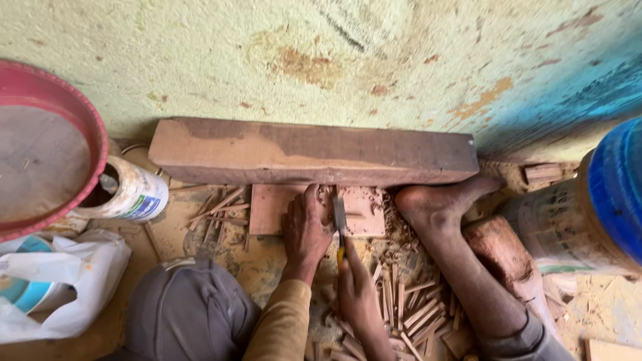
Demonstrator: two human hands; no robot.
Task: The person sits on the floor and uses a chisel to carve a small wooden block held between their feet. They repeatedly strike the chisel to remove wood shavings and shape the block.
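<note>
At frame centre, the left hand presses flat, fingers spread, on a small wooden panel; the right hand's grip is closed around a chisel.

The left hand is laid palm-down, its fingers spread forward and pressed flat. The right hand is held just behind and beside those fingers — curled into a closed grip, wrist bent slightly inward.
</note>
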